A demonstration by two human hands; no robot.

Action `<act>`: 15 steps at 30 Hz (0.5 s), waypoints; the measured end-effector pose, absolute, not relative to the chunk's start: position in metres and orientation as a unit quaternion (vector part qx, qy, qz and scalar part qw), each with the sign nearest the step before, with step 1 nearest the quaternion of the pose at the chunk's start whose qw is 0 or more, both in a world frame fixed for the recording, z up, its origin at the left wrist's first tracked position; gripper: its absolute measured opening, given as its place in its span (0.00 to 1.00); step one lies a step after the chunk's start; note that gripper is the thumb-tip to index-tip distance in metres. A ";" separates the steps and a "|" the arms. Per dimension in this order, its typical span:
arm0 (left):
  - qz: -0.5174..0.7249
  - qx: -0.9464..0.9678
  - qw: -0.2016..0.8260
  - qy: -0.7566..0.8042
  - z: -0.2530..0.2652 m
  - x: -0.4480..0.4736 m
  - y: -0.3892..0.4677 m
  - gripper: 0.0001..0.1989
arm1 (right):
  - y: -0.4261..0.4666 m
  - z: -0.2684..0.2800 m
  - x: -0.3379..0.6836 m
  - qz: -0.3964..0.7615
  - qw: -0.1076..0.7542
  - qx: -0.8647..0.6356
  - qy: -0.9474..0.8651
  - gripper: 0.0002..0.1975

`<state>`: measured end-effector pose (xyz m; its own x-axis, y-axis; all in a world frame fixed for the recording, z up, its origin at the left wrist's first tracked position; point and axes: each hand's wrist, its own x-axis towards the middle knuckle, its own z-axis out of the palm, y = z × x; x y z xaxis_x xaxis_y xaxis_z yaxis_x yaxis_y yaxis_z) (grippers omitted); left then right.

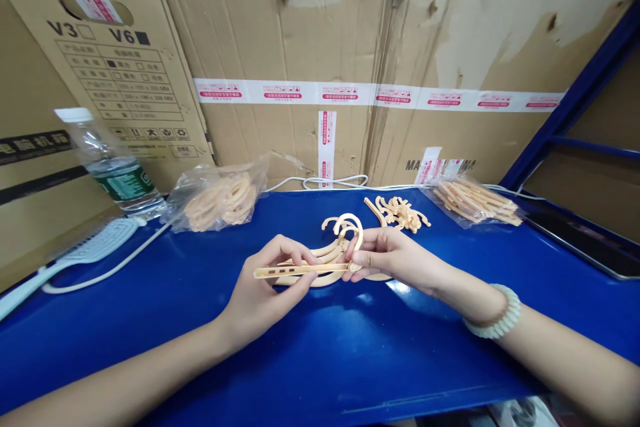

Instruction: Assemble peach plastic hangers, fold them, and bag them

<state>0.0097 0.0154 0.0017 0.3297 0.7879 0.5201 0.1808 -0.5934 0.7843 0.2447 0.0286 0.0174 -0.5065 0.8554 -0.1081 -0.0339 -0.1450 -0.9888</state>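
Note:
My left hand (277,283) pinches a beige slotted hanger arm (300,269) between thumb and fingers; the arm lies level, with several small openings toward its left end. At its other end my right hand (383,255) grips a curved hanger hook (356,223), which stands up from the joint. The fingertips hide just how hook and arm meet. Behind and below my hands lie more beige hanger pieces (325,279) on the blue table, partly covered by my fingers. A pile of small hooks (400,212) sits just beyond my right hand.
Clear bags of beige parts lie at left (220,200) and right (473,200) on the blue table (320,360). Far left are a water bottle (123,177) and a pale hairbrush (95,243). A phone (585,243) rests at right. Cardboard (300,27) walls the back, with a white cable (335,182) along it.

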 end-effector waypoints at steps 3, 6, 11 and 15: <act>0.474 0.763 0.309 0.312 0.001 0.010 0.015 0.08 | 0.029 0.016 0.245 0.657 0.327 -0.371 -0.569 0.17; 0.470 0.768 0.302 0.312 0.000 0.009 0.014 0.07 | 0.028 0.014 0.244 0.649 0.331 -0.372 -0.574 0.17; 0.460 0.770 0.310 0.317 0.000 0.009 0.014 0.08 | 0.026 0.009 0.242 0.627 0.367 -0.370 -0.578 0.18; 0.459 0.764 0.331 0.309 0.000 0.011 0.014 0.07 | 0.026 0.004 0.238 0.605 0.403 -0.364 -0.582 0.18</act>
